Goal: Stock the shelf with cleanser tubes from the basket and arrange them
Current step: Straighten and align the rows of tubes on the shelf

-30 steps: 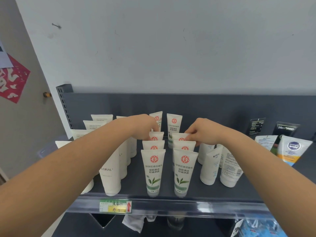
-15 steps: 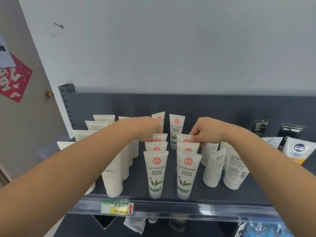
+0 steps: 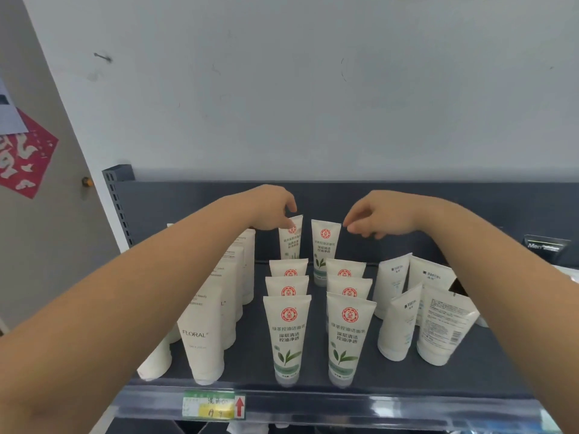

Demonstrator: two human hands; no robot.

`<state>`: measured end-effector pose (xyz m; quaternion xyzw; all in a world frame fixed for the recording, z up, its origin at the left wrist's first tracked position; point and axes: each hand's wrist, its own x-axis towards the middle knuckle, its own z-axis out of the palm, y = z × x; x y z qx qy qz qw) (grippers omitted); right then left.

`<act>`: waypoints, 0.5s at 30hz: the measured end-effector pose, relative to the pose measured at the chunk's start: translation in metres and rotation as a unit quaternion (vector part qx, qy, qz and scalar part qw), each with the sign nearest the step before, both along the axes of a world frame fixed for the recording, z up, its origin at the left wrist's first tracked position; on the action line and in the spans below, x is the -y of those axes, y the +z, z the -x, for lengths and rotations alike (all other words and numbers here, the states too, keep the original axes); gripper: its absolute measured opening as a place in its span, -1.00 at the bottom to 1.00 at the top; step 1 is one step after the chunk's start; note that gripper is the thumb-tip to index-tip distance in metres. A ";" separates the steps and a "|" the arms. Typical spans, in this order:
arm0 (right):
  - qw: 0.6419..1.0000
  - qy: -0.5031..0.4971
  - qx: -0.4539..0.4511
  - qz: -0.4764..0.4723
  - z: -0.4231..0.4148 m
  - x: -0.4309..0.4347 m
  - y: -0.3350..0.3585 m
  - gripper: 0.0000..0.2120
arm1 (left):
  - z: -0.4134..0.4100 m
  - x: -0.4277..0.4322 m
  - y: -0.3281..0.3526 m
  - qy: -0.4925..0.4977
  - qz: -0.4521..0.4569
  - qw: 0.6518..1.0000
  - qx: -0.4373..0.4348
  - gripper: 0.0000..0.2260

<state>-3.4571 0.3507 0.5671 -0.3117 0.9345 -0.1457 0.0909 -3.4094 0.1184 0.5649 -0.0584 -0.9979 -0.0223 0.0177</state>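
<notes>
L hand: left hand (image 3: 269, 209) has its fingers curled, pinching the top seam of the back-left tube (image 3: 290, 242), which stands upright at the rear of the shelf (image 3: 317, 369).
R hand: right hand (image 3: 380, 216) also curled, tips at the top corner of the back-right tube (image 3: 325, 245) — gripping or just touching, can't tell.
Risk: tubes stand on narrow caps in two tight rows; one nudge could domino a row toward the front lip (image 3: 344, 402).
Cause: forearms pass low over the white tubes (image 3: 203, 336) at left & the side tubes (image 3: 438, 324) at right — a dropped wrist clips them.
Room: open lane btwn the rows; back panel (image 3: 188, 208) sits close behind.
Basket: not in view.
</notes>
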 end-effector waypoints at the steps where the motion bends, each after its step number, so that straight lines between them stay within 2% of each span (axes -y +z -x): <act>1: 1.000 -0.008 -0.013 0.001 0.007 0.002 0.000 -0.73 | 0.007 -0.001 -0.002 0.008 0.001 1.000 0.007 -0.58; 8: 0.991 -0.058 -0.086 -0.078 0.038 0.030 -0.028 -0.49 | 0.050 -0.009 -0.020 0.034 0.045 0.997 0.056 -0.46; 15: 0.993 -0.060 -0.094 -0.049 0.044 0.044 -0.058 -0.79 | 0.056 -0.007 -0.035 0.016 0.073 0.996 0.049 -0.65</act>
